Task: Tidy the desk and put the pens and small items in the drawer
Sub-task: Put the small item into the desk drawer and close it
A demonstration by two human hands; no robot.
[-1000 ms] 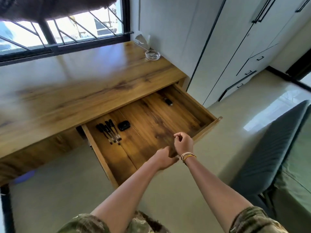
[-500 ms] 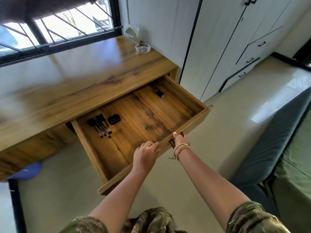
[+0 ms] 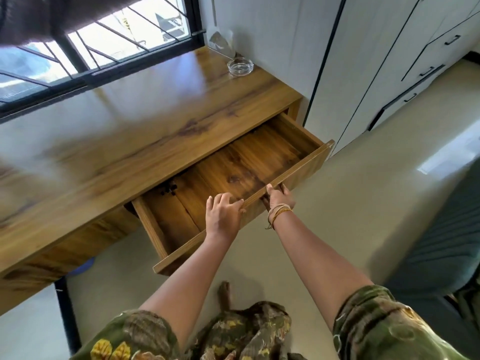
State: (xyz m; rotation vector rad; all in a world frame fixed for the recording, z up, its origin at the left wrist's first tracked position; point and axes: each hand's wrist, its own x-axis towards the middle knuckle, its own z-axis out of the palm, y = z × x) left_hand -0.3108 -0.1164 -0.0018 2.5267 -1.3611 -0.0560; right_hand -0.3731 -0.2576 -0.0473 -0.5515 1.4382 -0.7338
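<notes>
The wooden drawer (image 3: 301, 166) under the desk top (image 3: 145, 131) stands about half out. My left hand (image 3: 222, 213) grips the top edge of the drawer front, fingers curled over into the drawer and thumb on the outer face. My right hand (image 3: 280, 198), with bracelets at the wrist, holds the same front panel a little to the right, thumb on the top edge and fingers below. Only the dark ends of the pens (image 3: 168, 189) show at the drawer's back left, just under the desk's edge. The other small black items are hidden.
A glass ashtray (image 3: 240, 66) sits at the desk's far right corner by the wall. White cupboards (image 3: 389, 61) stand to the right. A dark cushioned seat (image 3: 441, 242) is at my right. The window (image 3: 104, 42) runs behind the desk.
The drawer has slid inward under the desk, which now hides most of the pens and the black items. Both hands moved forward with the front panel.
</notes>
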